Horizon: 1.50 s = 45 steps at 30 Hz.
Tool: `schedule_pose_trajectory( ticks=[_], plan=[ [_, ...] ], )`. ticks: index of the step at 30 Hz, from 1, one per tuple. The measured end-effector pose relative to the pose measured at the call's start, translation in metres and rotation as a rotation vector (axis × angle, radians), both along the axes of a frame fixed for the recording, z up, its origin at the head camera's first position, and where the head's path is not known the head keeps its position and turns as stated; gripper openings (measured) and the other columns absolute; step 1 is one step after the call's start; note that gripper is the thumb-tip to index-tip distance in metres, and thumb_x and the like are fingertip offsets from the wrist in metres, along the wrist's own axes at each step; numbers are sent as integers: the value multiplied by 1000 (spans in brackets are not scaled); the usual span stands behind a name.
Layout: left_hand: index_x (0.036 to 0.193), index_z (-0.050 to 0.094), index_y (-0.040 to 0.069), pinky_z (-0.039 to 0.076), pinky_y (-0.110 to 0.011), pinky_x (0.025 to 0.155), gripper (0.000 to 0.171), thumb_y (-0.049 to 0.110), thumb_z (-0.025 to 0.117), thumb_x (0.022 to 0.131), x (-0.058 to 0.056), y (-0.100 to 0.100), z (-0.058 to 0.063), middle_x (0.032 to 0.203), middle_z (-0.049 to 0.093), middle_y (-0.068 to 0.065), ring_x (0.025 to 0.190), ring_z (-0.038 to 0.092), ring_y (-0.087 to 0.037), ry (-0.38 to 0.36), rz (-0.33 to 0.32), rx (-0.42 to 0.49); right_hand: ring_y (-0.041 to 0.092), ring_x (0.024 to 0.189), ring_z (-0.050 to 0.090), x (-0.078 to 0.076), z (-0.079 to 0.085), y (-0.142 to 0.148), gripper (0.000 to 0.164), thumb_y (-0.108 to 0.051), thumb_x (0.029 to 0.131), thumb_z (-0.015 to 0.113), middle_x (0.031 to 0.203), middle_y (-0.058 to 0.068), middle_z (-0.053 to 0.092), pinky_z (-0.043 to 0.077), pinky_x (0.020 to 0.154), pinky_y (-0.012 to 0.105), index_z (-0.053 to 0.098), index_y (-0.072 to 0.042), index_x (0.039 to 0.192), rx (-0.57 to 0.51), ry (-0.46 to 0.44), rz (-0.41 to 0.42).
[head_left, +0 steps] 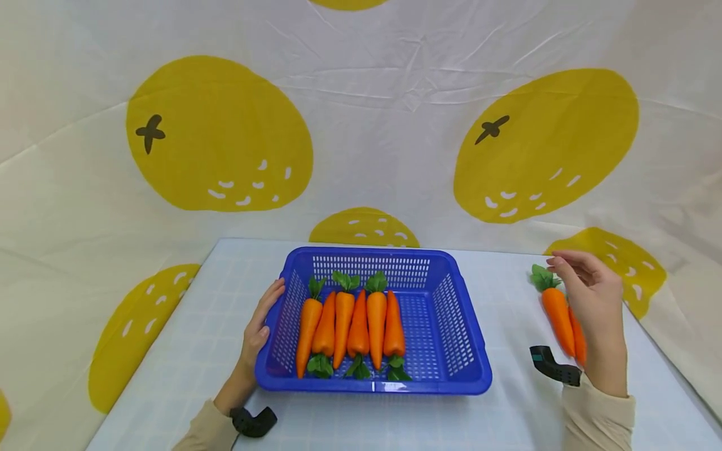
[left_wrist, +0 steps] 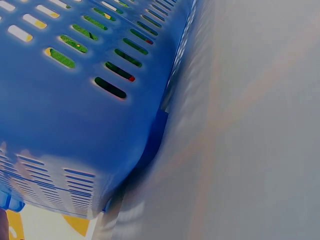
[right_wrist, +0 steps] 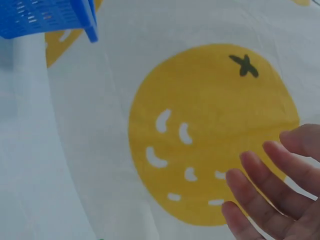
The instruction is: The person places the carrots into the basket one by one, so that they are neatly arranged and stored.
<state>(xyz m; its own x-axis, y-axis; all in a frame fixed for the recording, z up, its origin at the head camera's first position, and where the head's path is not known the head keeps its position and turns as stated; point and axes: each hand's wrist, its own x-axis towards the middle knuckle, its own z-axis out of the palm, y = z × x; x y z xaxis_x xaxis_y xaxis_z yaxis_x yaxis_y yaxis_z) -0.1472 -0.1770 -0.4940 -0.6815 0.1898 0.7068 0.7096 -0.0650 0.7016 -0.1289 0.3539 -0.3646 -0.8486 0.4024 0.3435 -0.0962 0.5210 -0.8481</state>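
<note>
A blue plastic basket point(head_left: 476, 338) with slotted walls stands mid-table. Inside it, several orange carrots point(head_left: 376, 322) lie side by side, their green tops pointing alternately away and near. Against the basket's left side rests my left hand point(head_left: 256, 326), fingers extended along the outer wall and thumb near the rim. The left wrist view shows mostly the basket wall point(left_wrist: 75, 120). At the right, two more carrots point(head_left: 557, 316) lie on the table, one partly hidden behind my right hand point(head_left: 595, 300). That hand is raised over them, holding nothing, its fingers loosely bent in the right wrist view.
The pale table point(head_left: 225, 275) meets a white cloth backdrop point(head_left: 383, 138) printed with large yellow fruits. Dark camera bands sit on both wrists. The basket's corner point(right_wrist: 50, 20) shows at the upper left of the right wrist view.
</note>
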Motion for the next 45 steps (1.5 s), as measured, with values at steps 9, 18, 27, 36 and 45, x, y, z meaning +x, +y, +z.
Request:
schedule_pose_trajectory(
  ticks=[9,18,27,36,45],
  plan=[
    [145,34,-14,24,-24,114,59,17,33,95,3,2,2,157,26,-26,148,22,-26,-50,15,-32,-4,87,60,1,-14,29,31,-27,99,58,92,-19,64,42,77,4,68,-11,124,-96,-59,-166],
    [145,34,-14,24,-26,114,59,15,31,94,5,0,3,158,25,-25,148,22,-27,-47,18,-31,-5,93,48,-7,-31,48,40,-36,98,58,93,-23,58,40,71,5,66,-12,129,-93,-197,-246],
    [144,34,-16,24,-26,114,60,16,32,94,4,0,3,156,25,-28,147,23,-28,-25,25,-34,7,95,47,-14,-56,59,55,-43,99,51,115,-3,57,45,71,13,54,-8,141,8,-372,-234],
    [145,34,-13,26,-25,112,59,18,32,95,6,1,5,158,25,-25,148,23,-25,-56,23,-40,46,128,39,-20,-76,60,66,-43,101,45,146,30,40,38,102,61,37,1,150,76,-471,-43],
    [147,35,-10,24,-24,113,59,20,32,96,6,1,5,158,25,-23,148,22,-25,-68,47,-63,55,131,29,-24,-79,55,68,-35,100,52,147,38,30,33,104,66,30,6,151,131,-525,-6]
  ],
)
